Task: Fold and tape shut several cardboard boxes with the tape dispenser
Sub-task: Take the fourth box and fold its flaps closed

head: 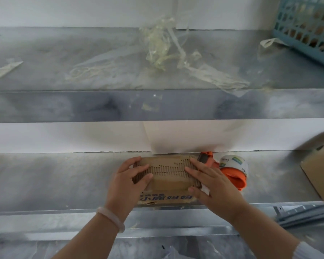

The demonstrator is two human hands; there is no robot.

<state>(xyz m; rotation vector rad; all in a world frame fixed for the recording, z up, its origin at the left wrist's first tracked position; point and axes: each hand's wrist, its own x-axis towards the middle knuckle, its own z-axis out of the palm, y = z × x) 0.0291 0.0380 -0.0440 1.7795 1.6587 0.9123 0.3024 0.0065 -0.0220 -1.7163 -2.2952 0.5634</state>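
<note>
- Box (166, 177) is lying lower centre, near edge at the lip of the shelf (54, 181).
- Left hand (127, 177) and right hand (212, 185) are pressing its top, fingers flat, unclenched.
- Tape dispenser (233, 171) is crowding its right side.

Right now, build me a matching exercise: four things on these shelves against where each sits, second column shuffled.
Things:
1. cardboard box
2. tape dispenser
3. blue basket
4. tape scraps

Places:
A. far right of the upper shelf
B. under the left hand and the right hand
C. middle of the upper shelf
D. on the lower shelf, just right of the box, by the wall

Pairs: 1-B, 2-D, 3-A, 4-C
</note>
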